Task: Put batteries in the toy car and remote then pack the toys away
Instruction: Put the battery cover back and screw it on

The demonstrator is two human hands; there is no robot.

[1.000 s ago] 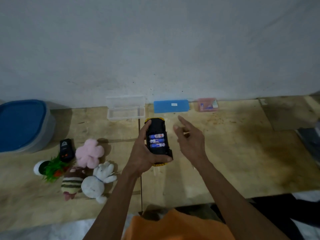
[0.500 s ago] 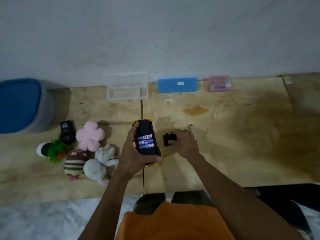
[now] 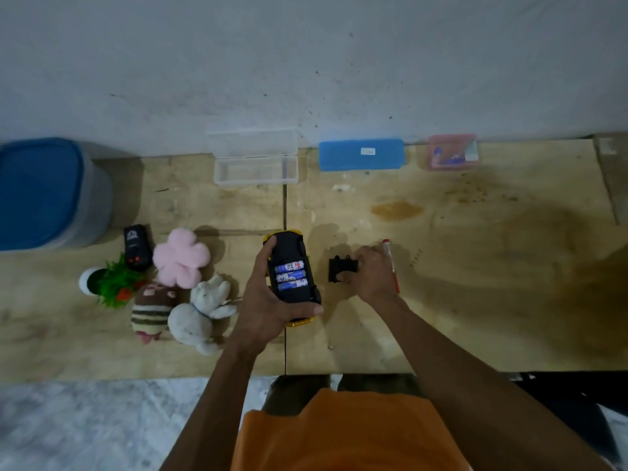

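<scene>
My left hand (image 3: 263,305) grips the yellow toy car (image 3: 292,266), held upside down so its black underside faces up. Three blue batteries (image 3: 291,276) lie in its uncovered compartment. My right hand (image 3: 372,275) pinches the black battery cover (image 3: 338,270), which lies on the wooden board just right of the car. The black remote (image 3: 137,247) lies at the left, beside the soft toys.
A red-capped screwdriver (image 3: 390,265) lies by my right hand. Soft toys (image 3: 181,256) and a small green plant pot (image 3: 108,282) sit at the left. A blue-lidded tub (image 3: 44,195), a clear box (image 3: 255,169), a blue case (image 3: 362,154) and a pink box (image 3: 453,153) line the wall.
My right hand came down from the air onto the board and took hold of the black cover. The camera tilted down. The left hand kept holding the car.
</scene>
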